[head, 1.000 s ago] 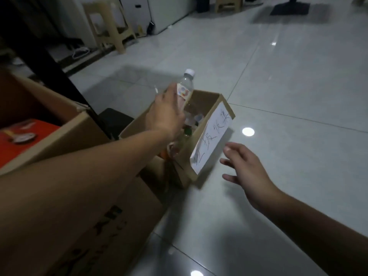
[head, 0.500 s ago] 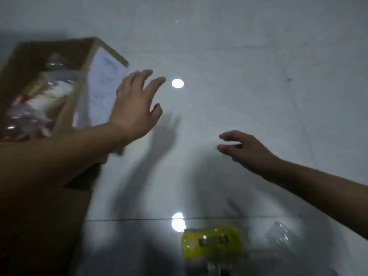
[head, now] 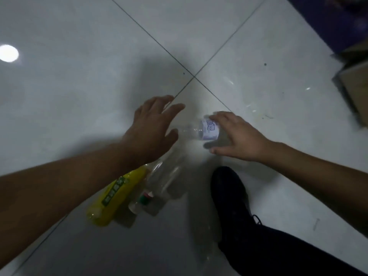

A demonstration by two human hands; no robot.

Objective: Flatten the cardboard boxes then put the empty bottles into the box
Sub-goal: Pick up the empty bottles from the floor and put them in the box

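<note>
A clear bottle with a purple-and-white label (head: 207, 130) lies on the white tiled floor. My right hand (head: 237, 138) curls over its labelled end, fingers and thumb on either side of it. My left hand (head: 153, 128) hovers open just left of the bottle's clear end, fingers spread. Below my left wrist lie a yellow-labelled bottle (head: 115, 196), a large clear bottle (head: 167, 176) and a small clear bottle with a green cap (head: 142, 202). The box that holds bottles is out of view.
My black shoe and dark trouser leg (head: 233, 198) stand just right of the bottle pile. A cardboard box (head: 354, 86) sits at the right edge, with a dark blue object (head: 338, 22) behind it. Open tiled floor stretches to the left and far side.
The view swung from the box with bottles down to the floor. My left hand let go of the bottle it held over that box. My right hand came down onto the purple-labelled bottle.
</note>
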